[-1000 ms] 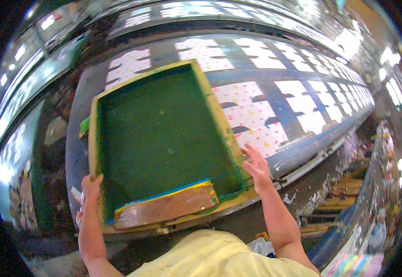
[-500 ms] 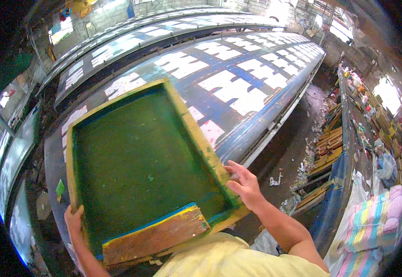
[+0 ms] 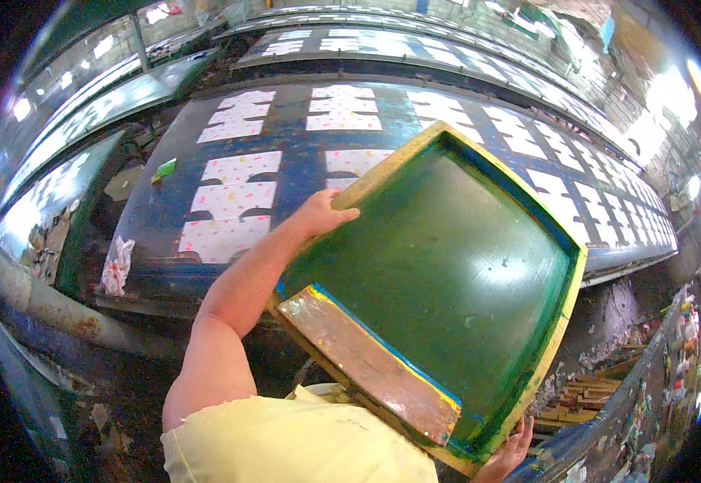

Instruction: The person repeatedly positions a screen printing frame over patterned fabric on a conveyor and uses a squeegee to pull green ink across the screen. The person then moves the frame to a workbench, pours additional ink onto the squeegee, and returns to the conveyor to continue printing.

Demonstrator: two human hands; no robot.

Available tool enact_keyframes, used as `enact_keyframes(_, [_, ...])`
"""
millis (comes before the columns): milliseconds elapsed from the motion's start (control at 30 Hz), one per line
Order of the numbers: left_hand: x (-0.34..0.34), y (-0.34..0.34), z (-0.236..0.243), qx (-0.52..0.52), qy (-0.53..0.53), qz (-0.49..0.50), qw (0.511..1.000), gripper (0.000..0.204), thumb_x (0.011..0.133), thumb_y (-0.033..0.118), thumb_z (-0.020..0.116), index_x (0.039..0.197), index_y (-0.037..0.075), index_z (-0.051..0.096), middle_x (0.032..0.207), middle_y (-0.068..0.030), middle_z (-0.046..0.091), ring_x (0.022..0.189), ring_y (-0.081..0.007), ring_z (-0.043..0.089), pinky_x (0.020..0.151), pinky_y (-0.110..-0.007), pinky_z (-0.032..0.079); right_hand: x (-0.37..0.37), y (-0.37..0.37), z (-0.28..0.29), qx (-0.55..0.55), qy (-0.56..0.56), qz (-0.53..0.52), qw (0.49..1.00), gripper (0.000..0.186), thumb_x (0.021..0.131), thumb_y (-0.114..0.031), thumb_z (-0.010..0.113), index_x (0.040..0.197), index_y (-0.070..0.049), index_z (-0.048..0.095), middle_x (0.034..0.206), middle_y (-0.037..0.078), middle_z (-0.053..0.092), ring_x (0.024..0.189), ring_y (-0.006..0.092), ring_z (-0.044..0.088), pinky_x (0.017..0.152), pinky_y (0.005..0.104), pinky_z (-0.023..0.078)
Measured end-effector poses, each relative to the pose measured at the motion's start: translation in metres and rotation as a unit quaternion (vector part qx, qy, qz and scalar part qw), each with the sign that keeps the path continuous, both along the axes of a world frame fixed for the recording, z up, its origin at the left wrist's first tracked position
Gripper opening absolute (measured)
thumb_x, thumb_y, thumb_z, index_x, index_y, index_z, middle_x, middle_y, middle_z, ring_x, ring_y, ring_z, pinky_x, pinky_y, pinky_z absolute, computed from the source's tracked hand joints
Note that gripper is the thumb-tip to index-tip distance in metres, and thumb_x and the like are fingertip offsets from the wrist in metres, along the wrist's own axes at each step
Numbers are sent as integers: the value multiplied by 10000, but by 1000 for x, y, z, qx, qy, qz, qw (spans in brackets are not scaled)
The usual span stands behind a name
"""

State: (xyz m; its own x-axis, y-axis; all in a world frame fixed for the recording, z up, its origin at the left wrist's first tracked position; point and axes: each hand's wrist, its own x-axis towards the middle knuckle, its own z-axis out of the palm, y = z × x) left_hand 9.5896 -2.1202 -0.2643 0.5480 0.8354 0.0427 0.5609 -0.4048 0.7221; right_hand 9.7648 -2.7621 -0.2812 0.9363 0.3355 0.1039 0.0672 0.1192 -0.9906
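I hold a large screen-printing frame in front of me, off the table and tilted. Its wooden rim is stained yellow, and its mesh is dark green. My left hand is closed on the left rim, thumb lying on the inner side. At the lower right corner, my right hand grips the rim from outside; the frame partly hides it. Inside the frame, along the edge nearest my body, rests a squeegee with a worn wooden handle and a blue and yellow edge. Neither hand touches it.
Beyond the frame, a long dark printing table carries rows of white cut fabric pieces, some with small coloured prints. A small green object and crumpled plastic lie at its left end. Stacked wood stands at lower right.
The view has turned left. The frame has swung to the right and rotated clockwise, squeegee inside. My left hand is now farther forward; my right hand has gone down to the lower right corner.
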Motion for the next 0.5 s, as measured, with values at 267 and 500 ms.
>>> enact_keyframes(267, [170,-52,-8,-23,-37,-50,998,811,927,489,855,1542,12,626,1384,-177,744,1236,-265,712,1094,-419,547,82,-62,-8,-18,-39,-91,995,755,1057,-292,683,1651,80,402,1584,232,560,1426,333,591,1204,469,471])
enact_keyframes(500, [323,-82,0,33,-51,-102,993,451,996,375,813,1185,-32,768,994,-97,765,904,-202,695,821,-380,555,239,-99,3,-29,-4,-93,995,836,961,-325,813,1625,56,478,1565,134,549,1409,276,587,1198,422,459])
